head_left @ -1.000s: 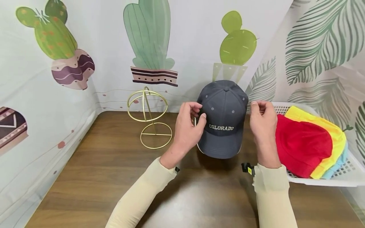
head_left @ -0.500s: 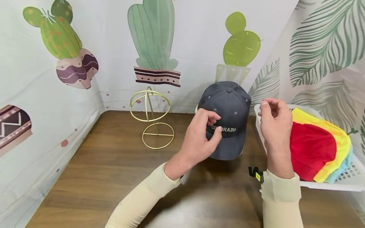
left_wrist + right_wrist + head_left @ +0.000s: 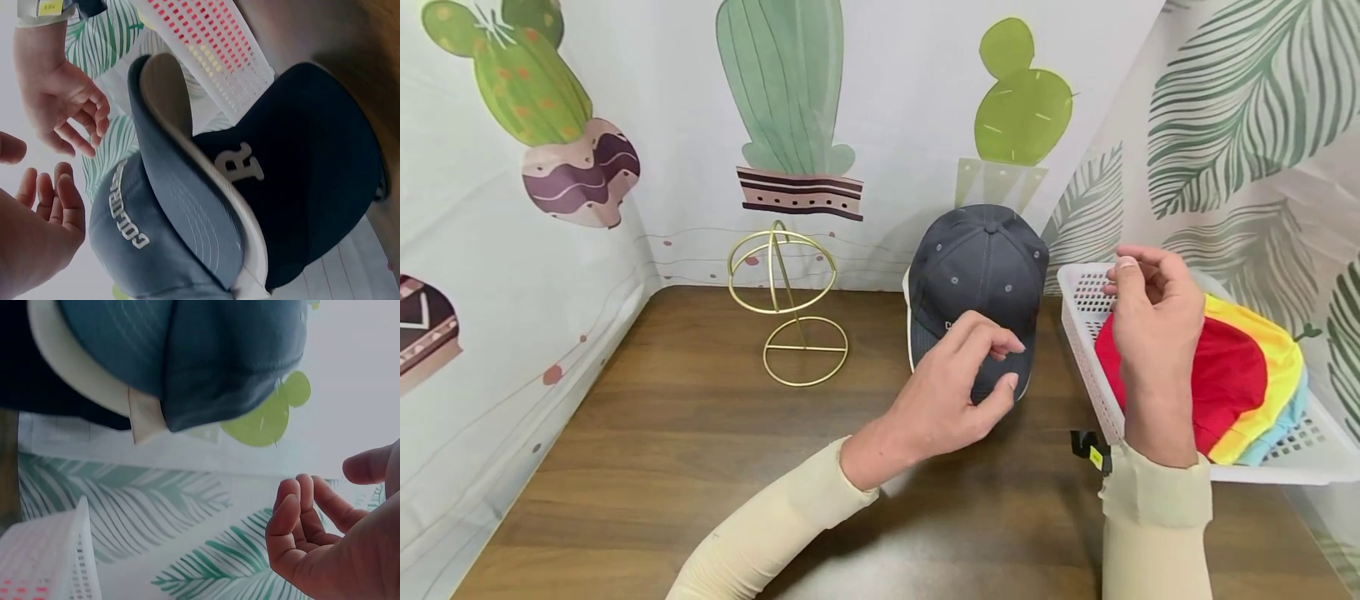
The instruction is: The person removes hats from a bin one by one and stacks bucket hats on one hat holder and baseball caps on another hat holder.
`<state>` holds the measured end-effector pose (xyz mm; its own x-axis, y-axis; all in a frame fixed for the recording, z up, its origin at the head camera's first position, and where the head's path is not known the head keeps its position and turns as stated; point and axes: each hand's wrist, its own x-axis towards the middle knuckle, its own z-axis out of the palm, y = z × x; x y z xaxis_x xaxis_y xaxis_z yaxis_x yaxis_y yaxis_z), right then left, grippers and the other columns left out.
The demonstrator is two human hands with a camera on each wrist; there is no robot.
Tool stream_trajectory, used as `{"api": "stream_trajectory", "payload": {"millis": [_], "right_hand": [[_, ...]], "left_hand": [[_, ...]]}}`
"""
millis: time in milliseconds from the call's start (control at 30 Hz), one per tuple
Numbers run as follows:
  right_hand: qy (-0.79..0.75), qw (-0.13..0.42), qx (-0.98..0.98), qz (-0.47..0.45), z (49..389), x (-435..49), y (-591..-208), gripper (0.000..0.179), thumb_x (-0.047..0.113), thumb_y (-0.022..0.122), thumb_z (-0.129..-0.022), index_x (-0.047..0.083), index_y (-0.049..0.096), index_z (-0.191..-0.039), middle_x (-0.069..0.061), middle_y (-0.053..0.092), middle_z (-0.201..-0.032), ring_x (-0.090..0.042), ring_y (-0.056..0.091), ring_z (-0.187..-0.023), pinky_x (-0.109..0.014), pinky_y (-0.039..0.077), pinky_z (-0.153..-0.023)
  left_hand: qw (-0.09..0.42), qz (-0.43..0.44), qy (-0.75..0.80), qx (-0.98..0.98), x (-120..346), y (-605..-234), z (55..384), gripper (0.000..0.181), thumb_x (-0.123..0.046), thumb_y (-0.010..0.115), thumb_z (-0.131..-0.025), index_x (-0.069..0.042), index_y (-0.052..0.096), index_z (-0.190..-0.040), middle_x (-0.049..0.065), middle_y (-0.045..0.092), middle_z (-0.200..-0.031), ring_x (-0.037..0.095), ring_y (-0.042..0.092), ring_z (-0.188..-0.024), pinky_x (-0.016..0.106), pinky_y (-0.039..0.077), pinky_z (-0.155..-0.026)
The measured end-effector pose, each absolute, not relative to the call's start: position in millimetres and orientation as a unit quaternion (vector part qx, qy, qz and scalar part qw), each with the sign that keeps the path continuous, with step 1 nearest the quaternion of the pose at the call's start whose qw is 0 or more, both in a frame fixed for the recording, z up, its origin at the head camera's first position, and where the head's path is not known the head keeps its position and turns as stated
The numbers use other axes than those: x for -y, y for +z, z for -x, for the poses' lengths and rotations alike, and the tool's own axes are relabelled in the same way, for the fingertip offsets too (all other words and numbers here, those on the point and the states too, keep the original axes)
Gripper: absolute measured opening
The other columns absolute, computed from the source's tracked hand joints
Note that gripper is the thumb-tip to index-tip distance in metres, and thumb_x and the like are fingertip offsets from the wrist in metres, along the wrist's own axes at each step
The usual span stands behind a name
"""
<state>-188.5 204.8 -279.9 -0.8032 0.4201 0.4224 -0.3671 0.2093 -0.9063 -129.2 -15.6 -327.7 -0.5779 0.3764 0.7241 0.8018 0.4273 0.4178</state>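
Note:
A slate-blue baseball cap lettered COLORADO stands at the back, brim toward me. In the left wrist view, something cream shows along its edge, and a dark navy cap with a white R lies under it. What holds these caps up is hidden. My left hand hovers in front of the brim, fingers loosely bent, with nothing in it. My right hand is raised right of the caps, before the white basket; its fingers are relaxed and bare.
Inside the basket lie a red cap, a yellow one and something light blue. A gold wire stand with a round top is left of the caps on the wooden table. Printed cloth walls rise behind.
Both hands have come away from the sides of the slate-blue cap. The left moved right and toward me, across its front; the right moved right, over to the basket. The caps stayed put.

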Motion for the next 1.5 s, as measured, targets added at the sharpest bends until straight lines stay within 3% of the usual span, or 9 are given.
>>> {"api": "stream_trajectory", "payload": {"millis": [400,867,1100,1500], "right_hand": [[0.65,0.333,0.683,0.031,193,-242,-282,0.024,0.014,0.064,-0.103,0.004,0.078,-0.12,0.001,0.074,-0.093,-0.011,0.069,-0.082,-0.017,0.057,-0.078],[0.571,0.389,0.713,0.118,191,-262,-277,0.028,0.02,0.055,-0.108,0.012,0.076,-0.125,0.013,0.071,-0.093,-0.004,0.067,-0.088,-0.02,0.053,-0.083],[0.622,0.385,0.67,0.129,201,-286,-284,0.024,0.016,0.058,-0.107,0.011,0.078,-0.117,0.005,0.071,-0.09,-0.007,0.067,-0.082,-0.018,0.054,-0.08],[0.539,0.336,0.742,0.212,217,-298,-289,0.03,0.026,0.05,-0.109,0.023,0.071,-0.131,0.022,0.058,-0.093,0.008,0.057,-0.086,-0.019,0.046,-0.092]], "left_hand": [[0.242,0.44,-0.336,0.797,-5,-340,122,0.024,-0.015,0.067,-0.096,-0.01,0.066,-0.12,-0.001,0.056,-0.119,0.007,0.058,-0.109,0.01,0.042,-0.101],[0.233,0.465,-0.274,0.809,-28,-352,119,0.027,-0.027,0.069,-0.098,-0.014,0.069,-0.123,-0.003,0.062,-0.123,0.007,0.061,-0.107,0.015,0.045,-0.098],[0.221,0.467,-0.267,0.814,-38,-361,121,0.03,-0.029,0.071,-0.098,-0.016,0.069,-0.125,-0.006,0.062,-0.122,0.007,0.06,-0.101,0.02,0.046,-0.09],[0.21,0.473,-0.254,0.818,-57,-376,127,0.032,-0.032,0.072,-0.099,-0.018,0.07,-0.127,-0.005,0.064,-0.126,0.008,0.063,-0.113,0.017,0.044,-0.1]]}}
